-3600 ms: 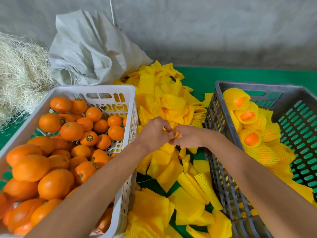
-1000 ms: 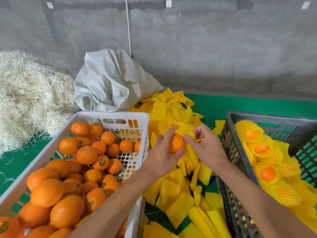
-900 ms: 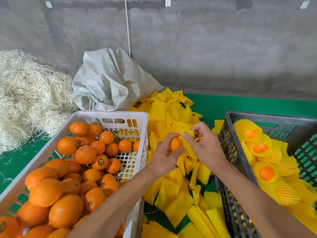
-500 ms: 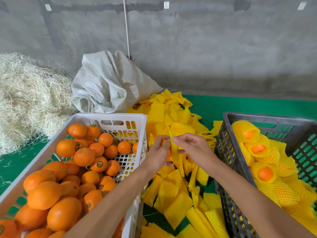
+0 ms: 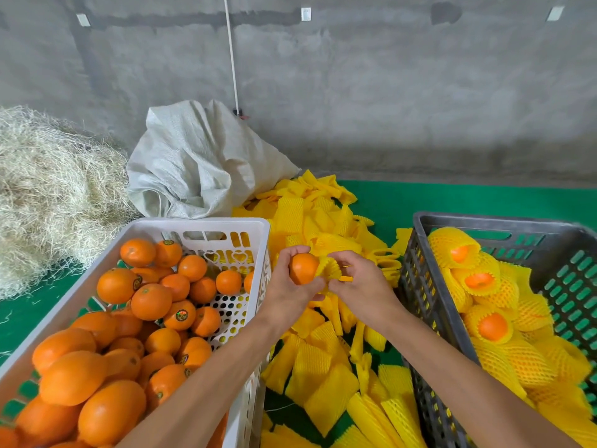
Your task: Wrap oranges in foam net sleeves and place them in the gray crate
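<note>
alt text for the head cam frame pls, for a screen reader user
The left hand holds a bare orange while the right hand fits a yellow foam net sleeve against its side, above a pile of loose sleeves on green matting. A white crate of unwrapped oranges sits left; a gray crate of sleeved oranges sits right.

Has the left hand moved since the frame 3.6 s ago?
Yes. The left hand gripped only a foam sleeve then; now it holds an orange, a little farther from the white crate rim corner.
</note>
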`<state>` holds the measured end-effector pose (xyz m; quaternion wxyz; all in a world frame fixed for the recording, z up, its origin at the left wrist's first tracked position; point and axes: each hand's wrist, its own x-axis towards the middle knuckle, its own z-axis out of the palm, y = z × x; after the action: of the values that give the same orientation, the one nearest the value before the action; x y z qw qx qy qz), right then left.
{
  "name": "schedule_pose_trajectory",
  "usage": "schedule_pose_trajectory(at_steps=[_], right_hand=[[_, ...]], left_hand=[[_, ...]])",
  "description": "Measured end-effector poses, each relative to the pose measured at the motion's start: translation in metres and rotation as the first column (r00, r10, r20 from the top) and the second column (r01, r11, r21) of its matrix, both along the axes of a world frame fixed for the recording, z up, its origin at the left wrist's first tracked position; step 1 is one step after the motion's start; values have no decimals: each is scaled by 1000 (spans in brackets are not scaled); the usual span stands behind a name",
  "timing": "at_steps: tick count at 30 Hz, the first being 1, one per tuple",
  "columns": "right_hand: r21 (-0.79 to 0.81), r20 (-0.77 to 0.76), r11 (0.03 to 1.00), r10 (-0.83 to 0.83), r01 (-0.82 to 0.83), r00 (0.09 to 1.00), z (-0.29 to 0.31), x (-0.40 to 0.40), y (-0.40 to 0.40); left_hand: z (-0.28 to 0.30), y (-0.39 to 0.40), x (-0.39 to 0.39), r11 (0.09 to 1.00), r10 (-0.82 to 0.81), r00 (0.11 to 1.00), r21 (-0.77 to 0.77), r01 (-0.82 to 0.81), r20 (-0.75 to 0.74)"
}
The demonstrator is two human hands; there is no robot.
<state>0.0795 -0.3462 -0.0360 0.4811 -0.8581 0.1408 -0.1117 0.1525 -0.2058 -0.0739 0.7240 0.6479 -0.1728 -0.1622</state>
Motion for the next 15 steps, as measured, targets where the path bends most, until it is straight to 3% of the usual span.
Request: schedule_pose_trajectory(at_steps=[6,8,9,10,12,14,15], right_hand=[[6,28,999,-32,32,999,-2,-3,1],[159,12,985,-66,64,998,0,-2,3],[313,3,945,-106,100,994,2,-2,3],[503,-11,855,-145,130,989,5,0,2],[806,-49,576,-167,138,985,7,2,0],[922,-112,355,-138,155,984,8,3,-4],[939,-141,298,-118,170,983,11,2,-6]], left_hand=[[3,3,-6,999,20,990,27,-24,142],[1,3,-8,996,55,983,61,-66,174],[2,3,-8,993,82,982,74,-96,171],[2,4,-6,990,113,983,72,-124,147],[4,4,-3,987,154,986,37,-156,65],[6,4,-1,988,151,989,27,-151,-1],[7,4,-1,990,140,990,24,-139,-28]])
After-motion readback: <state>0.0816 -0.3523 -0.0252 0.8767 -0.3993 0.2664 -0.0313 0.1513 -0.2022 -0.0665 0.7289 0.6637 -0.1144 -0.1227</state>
